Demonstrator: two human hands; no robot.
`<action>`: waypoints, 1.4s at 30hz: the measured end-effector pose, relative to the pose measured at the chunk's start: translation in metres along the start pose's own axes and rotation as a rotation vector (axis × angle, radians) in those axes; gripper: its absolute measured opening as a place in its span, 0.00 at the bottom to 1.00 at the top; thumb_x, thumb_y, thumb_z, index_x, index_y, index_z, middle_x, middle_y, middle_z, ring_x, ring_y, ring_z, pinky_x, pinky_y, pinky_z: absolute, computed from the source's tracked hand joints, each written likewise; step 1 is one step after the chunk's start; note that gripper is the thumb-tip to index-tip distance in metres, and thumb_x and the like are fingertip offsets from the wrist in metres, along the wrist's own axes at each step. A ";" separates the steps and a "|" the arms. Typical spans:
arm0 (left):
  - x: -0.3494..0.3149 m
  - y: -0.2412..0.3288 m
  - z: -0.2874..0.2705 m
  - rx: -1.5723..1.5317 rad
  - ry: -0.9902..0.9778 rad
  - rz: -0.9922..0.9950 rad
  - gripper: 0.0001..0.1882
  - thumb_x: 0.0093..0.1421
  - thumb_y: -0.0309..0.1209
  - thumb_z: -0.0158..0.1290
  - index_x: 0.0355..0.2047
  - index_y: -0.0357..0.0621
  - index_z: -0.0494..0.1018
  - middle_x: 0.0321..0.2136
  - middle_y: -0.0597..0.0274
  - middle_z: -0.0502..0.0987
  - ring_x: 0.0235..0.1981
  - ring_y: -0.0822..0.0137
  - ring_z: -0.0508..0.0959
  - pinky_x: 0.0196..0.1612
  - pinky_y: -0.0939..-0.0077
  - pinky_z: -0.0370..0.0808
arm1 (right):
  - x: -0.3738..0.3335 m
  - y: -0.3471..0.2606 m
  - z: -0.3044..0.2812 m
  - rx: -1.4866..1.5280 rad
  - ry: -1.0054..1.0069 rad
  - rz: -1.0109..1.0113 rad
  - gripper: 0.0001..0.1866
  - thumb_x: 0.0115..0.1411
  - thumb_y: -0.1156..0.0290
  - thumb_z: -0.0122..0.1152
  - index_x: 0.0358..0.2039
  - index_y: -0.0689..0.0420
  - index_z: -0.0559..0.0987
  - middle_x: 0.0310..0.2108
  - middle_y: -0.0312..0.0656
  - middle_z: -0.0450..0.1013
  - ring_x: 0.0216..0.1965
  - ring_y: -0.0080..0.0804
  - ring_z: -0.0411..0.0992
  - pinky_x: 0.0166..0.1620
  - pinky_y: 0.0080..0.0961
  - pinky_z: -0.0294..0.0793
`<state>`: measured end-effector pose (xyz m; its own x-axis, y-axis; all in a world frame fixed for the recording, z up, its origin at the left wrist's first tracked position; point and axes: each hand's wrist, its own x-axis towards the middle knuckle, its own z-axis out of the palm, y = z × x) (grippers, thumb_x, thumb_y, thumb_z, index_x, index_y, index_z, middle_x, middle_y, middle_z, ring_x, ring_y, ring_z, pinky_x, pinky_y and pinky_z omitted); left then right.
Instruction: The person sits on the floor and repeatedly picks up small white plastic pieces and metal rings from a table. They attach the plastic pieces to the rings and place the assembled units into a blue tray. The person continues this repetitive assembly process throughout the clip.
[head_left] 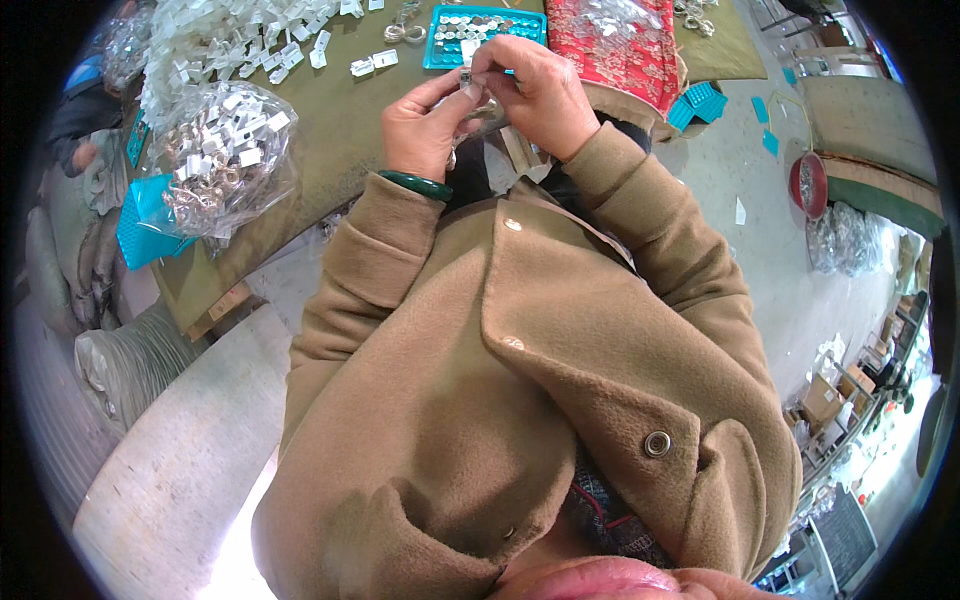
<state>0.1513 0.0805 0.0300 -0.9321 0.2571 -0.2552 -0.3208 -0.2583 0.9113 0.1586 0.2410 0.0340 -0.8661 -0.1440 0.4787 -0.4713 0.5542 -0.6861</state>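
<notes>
My left hand (pixel 428 122) and my right hand (pixel 535 92) meet just above the near edge of the olive-covered table (pixel 345 130). Both pinch one small metal clip with a white tag (pixel 466 78) between their fingertips. A dark green bangle (pixel 415 184) circles my left wrist. Just beyond the fingers lies a teal tray (pixel 438 45) with rows of small metal pieces in it. My tan coat sleeves fill the lower part of the view.
A clear bag of metal clips with white tags (pixel 225 160) sits at the left, with a heap of loose tags (pixel 230 40) behind it. Red patterned cloth (pixel 610 45) lies at the right. Another person's arm (pixel 80 115) shows far left. A red bowl (pixel 808 185) stands on the floor.
</notes>
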 end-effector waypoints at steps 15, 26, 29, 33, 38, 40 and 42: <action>0.012 0.008 -0.013 -0.218 -0.146 -0.198 0.11 0.63 0.30 0.52 0.44 0.39 0.74 0.35 0.63 0.79 0.35 0.72 0.80 0.28 0.88 0.77 | 0.011 -0.010 0.014 0.662 -0.005 0.554 0.16 0.65 0.62 0.54 0.32 0.64 0.78 0.23 0.36 0.73 0.24 0.19 0.73 0.27 0.19 0.72; 0.026 -0.001 -0.027 -0.770 -0.346 -0.657 0.09 0.63 0.32 0.53 0.43 0.48 0.71 0.36 0.61 0.76 0.29 0.77 0.77 0.17 0.94 0.69 | 0.013 0.004 0.006 1.143 -0.011 0.713 0.12 0.62 0.71 0.56 0.41 0.65 0.79 0.33 0.38 0.76 0.29 0.19 0.72 0.35 0.19 0.74; 0.024 -0.005 -0.024 -0.897 -0.366 -0.628 0.09 0.64 0.31 0.51 0.44 0.46 0.70 0.35 0.59 0.75 0.25 0.79 0.74 0.14 0.91 0.64 | 0.013 0.012 0.000 1.176 -0.106 0.735 0.13 0.61 0.72 0.56 0.42 0.68 0.78 0.39 0.45 0.77 0.36 0.25 0.76 0.41 0.21 0.76; 0.020 -0.005 -0.019 -0.925 -0.211 -0.576 0.10 0.63 0.33 0.52 0.43 0.46 0.71 0.33 0.64 0.75 0.22 0.81 0.72 0.12 0.91 0.61 | 0.014 0.020 -0.006 1.125 -0.272 0.647 0.18 0.60 0.73 0.57 0.51 0.64 0.75 0.44 0.43 0.76 0.44 0.28 0.74 0.52 0.26 0.72; 0.021 -0.001 -0.013 -0.873 -0.135 -0.616 0.10 0.63 0.35 0.52 0.42 0.46 0.71 0.29 0.67 0.74 0.20 0.82 0.69 0.13 0.91 0.59 | 0.005 0.012 -0.002 0.744 -0.187 0.370 0.20 0.55 0.70 0.64 0.50 0.53 0.77 0.39 0.40 0.78 0.38 0.25 0.75 0.46 0.24 0.74; 0.020 0.000 -0.010 -0.853 -0.190 -0.622 0.11 0.63 0.38 0.52 0.41 0.46 0.71 0.29 0.69 0.74 0.20 0.83 0.69 0.13 0.91 0.59 | 0.003 0.010 0.000 0.252 -0.080 0.116 0.21 0.54 0.70 0.64 0.50 0.49 0.78 0.37 0.42 0.78 0.35 0.30 0.76 0.44 0.25 0.75; 0.018 0.000 -0.008 -0.797 -0.196 -0.639 0.14 0.63 0.43 0.52 0.40 0.46 0.71 0.30 0.71 0.74 0.21 0.84 0.69 0.13 0.92 0.58 | 0.003 0.010 0.000 0.092 0.014 -0.012 0.17 0.52 0.70 0.64 0.45 0.47 0.80 0.33 0.44 0.76 0.34 0.39 0.74 0.41 0.31 0.75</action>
<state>0.1326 0.0780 0.0232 -0.5285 0.6906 -0.4936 -0.8298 -0.5430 0.1288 0.1516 0.2458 0.0285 -0.8582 -0.1379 0.4944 -0.4955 0.4744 -0.7277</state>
